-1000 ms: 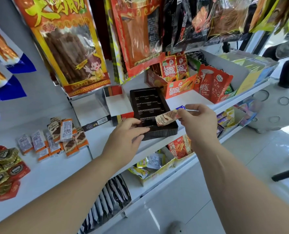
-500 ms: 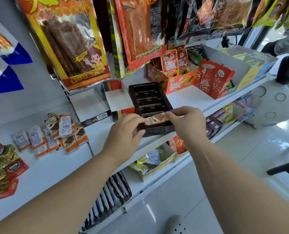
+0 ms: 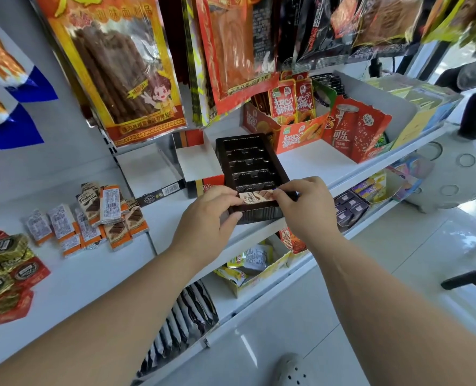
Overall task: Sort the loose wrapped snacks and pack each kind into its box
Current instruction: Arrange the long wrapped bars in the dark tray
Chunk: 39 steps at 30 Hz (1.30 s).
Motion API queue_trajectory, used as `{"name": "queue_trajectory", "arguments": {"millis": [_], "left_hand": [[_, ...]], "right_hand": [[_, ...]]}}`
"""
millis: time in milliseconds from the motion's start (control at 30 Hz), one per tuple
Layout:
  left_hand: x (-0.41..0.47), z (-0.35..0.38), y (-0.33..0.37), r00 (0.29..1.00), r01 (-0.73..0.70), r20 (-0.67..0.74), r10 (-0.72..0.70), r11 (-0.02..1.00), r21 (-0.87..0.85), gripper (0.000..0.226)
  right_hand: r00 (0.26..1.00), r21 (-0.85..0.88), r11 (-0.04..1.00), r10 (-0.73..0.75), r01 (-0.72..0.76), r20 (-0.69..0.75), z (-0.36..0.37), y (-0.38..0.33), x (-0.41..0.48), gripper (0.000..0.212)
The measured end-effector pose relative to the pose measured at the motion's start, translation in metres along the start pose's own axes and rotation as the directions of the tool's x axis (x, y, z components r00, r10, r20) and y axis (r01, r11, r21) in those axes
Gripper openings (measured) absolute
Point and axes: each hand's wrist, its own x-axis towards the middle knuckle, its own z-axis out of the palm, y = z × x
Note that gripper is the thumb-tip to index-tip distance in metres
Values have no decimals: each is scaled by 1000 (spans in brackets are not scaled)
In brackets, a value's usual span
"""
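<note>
A dark brown plastic tray with empty slots lies on the white shelf. In its nearest slot lies a beige wrapped chocolate bar. My left hand pinches the bar's left end and its thumb lies against the tray's front wall. My right hand pinches the bar's right end. Left of the tray stands an open white and orange box. Several loose wrapped bars with orange edges lie in a pile on the shelf to the left. Gold and red wrapped sweets lie at the far left.
Large snack bags hang above the shelf. Red and orange display boxes stand behind the tray to the right. An open black and white box lies left of the orange one. Lower shelves hold more snack boxes.
My right hand has brought the beige bar down from above the tray's front edge into the nearest slot. My left hand has moved from the tray's front up to the bar's left end.
</note>
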Motion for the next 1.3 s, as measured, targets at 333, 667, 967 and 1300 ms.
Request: {"name": "queue_trajectory", "arguments": {"millis": [333,667,967,1300], "left_hand": [[-15,-21,7,998,-6,-66,11,997,80,26],[-99,-158,-34,921,376,-115,-372,774,509,29],[-113,-137,-46,924,292,57,-377,796,531,53],[-111,-133,-58,923,259,141,-357,850,458,36]], "right_hand": [[993,-27,994,-104,102,-62,1,-41,-10,25],[925,-1,937,-344,349,158,59,-128,-46,23],[821,-85,896,-356,435,445,116,-149,-79,34],[758,-201,786,-441,584,480,116,-139,-81,37]]}}
